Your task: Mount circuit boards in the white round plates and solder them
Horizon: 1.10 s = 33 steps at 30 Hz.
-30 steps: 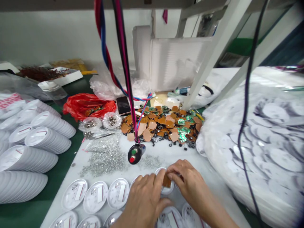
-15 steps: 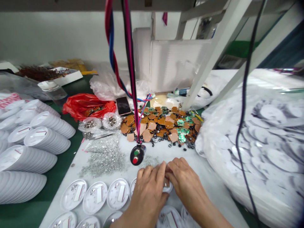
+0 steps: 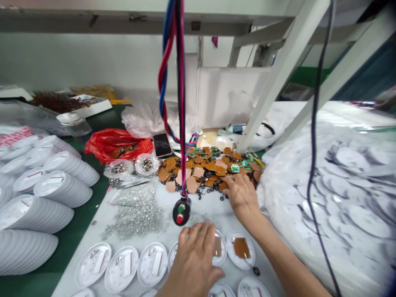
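Cables [image 3: 179,103] are hanging straight down in front of me, with a pendant switch [image 3: 181,210] dangling just beyond my left hand [image 3: 193,264] and beside my right hand [image 3: 243,196]. Loose silver screws [image 3: 136,210] are lying left of it, stacked white shells [image 3: 62,187] further left, and a bag of white discs [image 3: 340,194] is crowding my right. My left hand is lying open, fingers flat on a round shell [image 3: 223,255] in the near row. My right hand is resting palm down on the near edge of the pile of brown boards [image 3: 204,165]; whether its fingertips are pinching one, I cannot tell.
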Tool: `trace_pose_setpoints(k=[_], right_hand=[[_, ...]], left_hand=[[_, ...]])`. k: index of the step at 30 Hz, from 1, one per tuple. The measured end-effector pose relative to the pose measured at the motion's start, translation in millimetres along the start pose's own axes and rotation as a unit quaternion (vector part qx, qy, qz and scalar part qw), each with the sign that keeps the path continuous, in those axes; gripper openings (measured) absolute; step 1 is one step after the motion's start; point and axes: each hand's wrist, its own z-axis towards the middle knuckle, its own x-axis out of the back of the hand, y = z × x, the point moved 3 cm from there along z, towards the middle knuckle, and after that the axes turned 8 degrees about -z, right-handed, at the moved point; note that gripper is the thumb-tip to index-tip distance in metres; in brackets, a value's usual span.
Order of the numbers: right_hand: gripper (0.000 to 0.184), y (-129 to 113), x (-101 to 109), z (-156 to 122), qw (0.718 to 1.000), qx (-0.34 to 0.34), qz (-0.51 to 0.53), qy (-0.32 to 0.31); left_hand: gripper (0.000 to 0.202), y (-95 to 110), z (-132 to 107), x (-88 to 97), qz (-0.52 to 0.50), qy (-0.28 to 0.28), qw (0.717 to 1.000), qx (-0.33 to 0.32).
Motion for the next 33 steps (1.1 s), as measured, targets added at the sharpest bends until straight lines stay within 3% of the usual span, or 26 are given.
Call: trace_pose_setpoints(k=[4, 7, 10, 13, 19, 23, 26, 30, 33], right_hand=[[0.019, 8, 14, -15, 0.998, -0.02, 0.059, 0.014], [0.023, 23, 24, -25, 0.992, -0.064, 0.103, 0.02], [0.023, 34, 25, -26, 0.984, -0.104, 0.142, 0.012], [0.024, 33, 24, -30, 0.973, -0.112, 0.201, -0.029], [0.033, 12, 45, -56, 0.937, -0.078, 0.327, -0.095], [0.042, 5, 58, -73, 0.884, -0.109, 0.435, -0.131], [0.035, 3, 61, -87, 0.86, -0.102, 0.463, -0.186], [0.024, -10, 58, -103, 0.818, -0.057, 0.486, -0.304], [0.019, -26, 57, -105, 0.809, -0.022, 0.487, -0.328]], left_hand=[[0.067, -13, -5, -5.8, -0.027, 0.041, 0.999, 0.002], [0.07, -20, -5, 0.8, -0.087, 0.084, 0.993, 0.012], [0.064, -18, 5, 16.2, -0.137, 0.072, 0.988, 0.026], [0.048, -13, 17, 29.6, -0.122, 0.044, 0.99, 0.052], [0.034, -11, 23, 31.2, -0.138, 0.049, 0.989, 0.007], [0.047, -15, 5, 30.8, -0.13, 0.079, 0.987, -0.045], [0.063, -22, -19, 37.2, -0.115, 0.081, 0.99, -0.032], [0.051, -35, -46, 52.7, -0.111, 0.069, 0.991, 0.028], [0.042, -43, -49, 61.6, -0.148, 0.071, 0.985, 0.042]])
